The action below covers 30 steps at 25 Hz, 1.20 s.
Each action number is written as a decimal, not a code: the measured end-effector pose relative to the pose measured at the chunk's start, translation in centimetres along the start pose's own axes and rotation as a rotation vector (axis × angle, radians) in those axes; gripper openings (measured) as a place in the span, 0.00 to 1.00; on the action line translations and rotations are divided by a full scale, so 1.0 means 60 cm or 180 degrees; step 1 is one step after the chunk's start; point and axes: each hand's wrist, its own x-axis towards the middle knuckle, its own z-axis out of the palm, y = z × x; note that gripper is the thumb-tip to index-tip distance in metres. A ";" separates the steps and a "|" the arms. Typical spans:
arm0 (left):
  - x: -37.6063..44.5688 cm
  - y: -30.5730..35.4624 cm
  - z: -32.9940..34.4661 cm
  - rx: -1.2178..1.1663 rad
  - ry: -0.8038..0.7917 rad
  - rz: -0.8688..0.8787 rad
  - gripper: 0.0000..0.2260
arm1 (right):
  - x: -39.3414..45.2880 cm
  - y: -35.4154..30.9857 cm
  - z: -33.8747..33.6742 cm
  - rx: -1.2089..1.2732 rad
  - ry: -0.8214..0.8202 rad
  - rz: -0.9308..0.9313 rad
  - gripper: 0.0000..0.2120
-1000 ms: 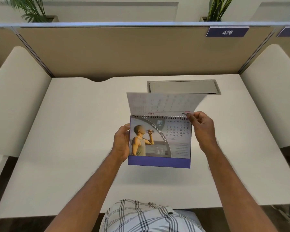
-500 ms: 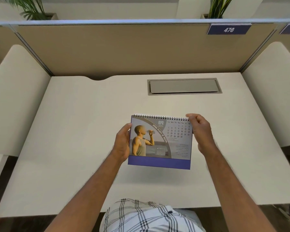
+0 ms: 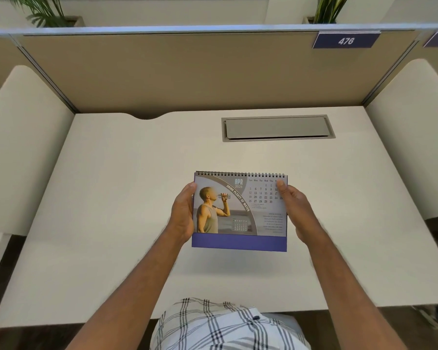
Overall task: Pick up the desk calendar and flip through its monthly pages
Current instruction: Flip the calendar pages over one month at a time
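Note:
The desk calendar (image 3: 240, 210) is spiral-bound along its top edge, with a purple base strip. It is held up above the white desk (image 3: 111, 198) and shows the APR 2026 page with a photo of a person drinking water. My left hand (image 3: 182, 213) grips its left edge, thumb on the front. My right hand (image 3: 295, 210) holds the right edge, with the thumb resting on the upper right corner of the page over the date grid.
A grey cable hatch (image 3: 277, 128) is set into the desk behind the calendar. A tan partition (image 3: 187, 72) with a "476" label (image 3: 345, 41) closes the back. White side panels stand left and right. Plants rise behind the partition.
The previous page went fully over the spiral to the back. My right hand dropped from the top corner to grip the right edge. The calendar rose slightly toward me.

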 end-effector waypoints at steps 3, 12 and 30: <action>-0.002 0.001 0.005 0.0025 0.0070 -0.0025 0.22 | -0.005 0.017 0.011 0.0089 0.0729 -0.0254 0.14; 0.001 0.000 0.008 -0.0067 0.0159 -0.0027 0.15 | -0.065 0.088 0.036 -0.1180 0.1099 -0.0888 0.24; -0.005 -0.007 0.001 -0.0045 0.0136 0.0126 0.17 | -0.074 0.066 0.025 -0.0735 0.1082 -0.0572 0.18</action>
